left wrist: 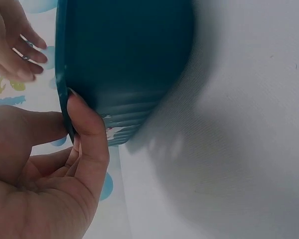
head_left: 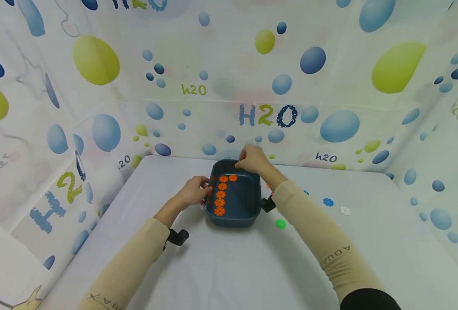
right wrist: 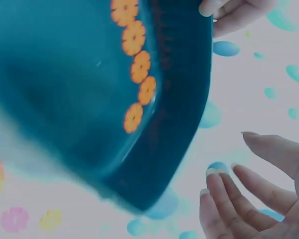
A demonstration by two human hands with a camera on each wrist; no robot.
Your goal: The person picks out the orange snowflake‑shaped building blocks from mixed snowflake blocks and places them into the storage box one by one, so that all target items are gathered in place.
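A dark blue-teal plastic basin stands on the white table. Inside, several orange flower pieces form a line along its left side, with one more flower piece beside the line's far end. My left hand grips the basin's left rim; in the left wrist view the thumb and index finger pinch the wall. Over the far rim is my right hand. The right wrist view shows its fingers loosely bent, thumb apart, with nothing between them.
Right of the basin lie loose flower pieces: a green one, a blue one and a white one, with others partly behind the right sleeve. A patterned curtain hangs behind the table.
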